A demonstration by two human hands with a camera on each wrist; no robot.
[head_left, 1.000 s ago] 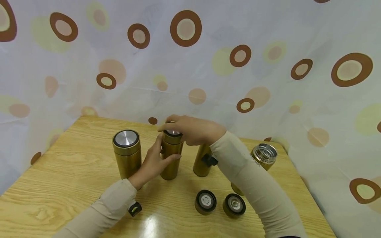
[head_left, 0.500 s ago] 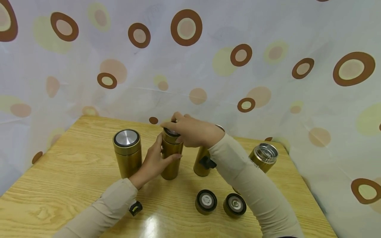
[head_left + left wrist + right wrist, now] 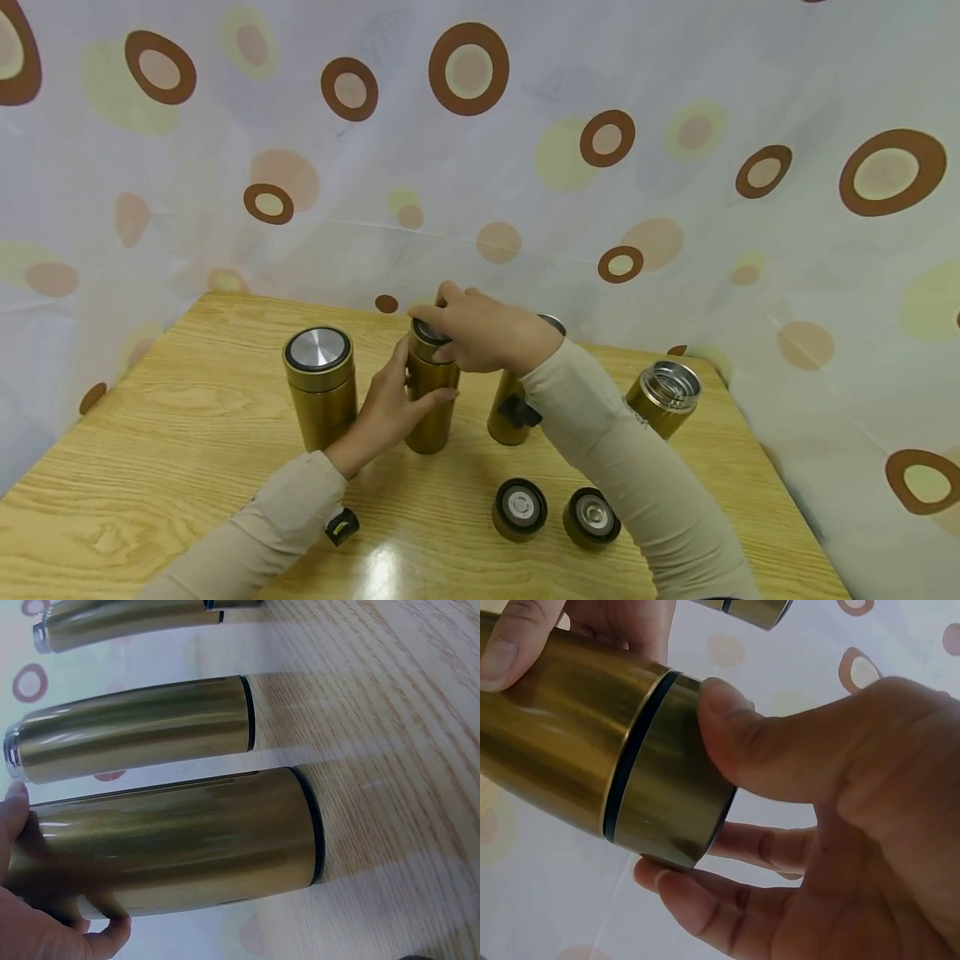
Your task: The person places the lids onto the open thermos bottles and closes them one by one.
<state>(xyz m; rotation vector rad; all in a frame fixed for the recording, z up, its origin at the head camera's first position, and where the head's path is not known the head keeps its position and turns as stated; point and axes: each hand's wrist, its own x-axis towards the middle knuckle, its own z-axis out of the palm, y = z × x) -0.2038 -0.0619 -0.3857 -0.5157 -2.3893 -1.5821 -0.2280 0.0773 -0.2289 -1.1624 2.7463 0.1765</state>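
A gold thermos flask stands upright on the table, its body gripped by my left hand. In the left wrist view, fingers curl round the upper part of that flask. My right hand holds the flask's gold lid, thumb on one side and fingertips on the other. A dark ring shows between lid and body in the right wrist view. Beyond the right forearm stands a second flask, lidless with a bare metal neck in the left wrist view.
A lidded flask stands left of the left hand. At the right is an open flask, partly behind the right sleeve. Two removed lids lie upside down near the front of the wooden table. A patterned cloth hangs behind.
My right hand has turned on the lid and shifted slightly right and down, uncovering the neighbouring flask's rim. The left hand keeps its place on the flask.
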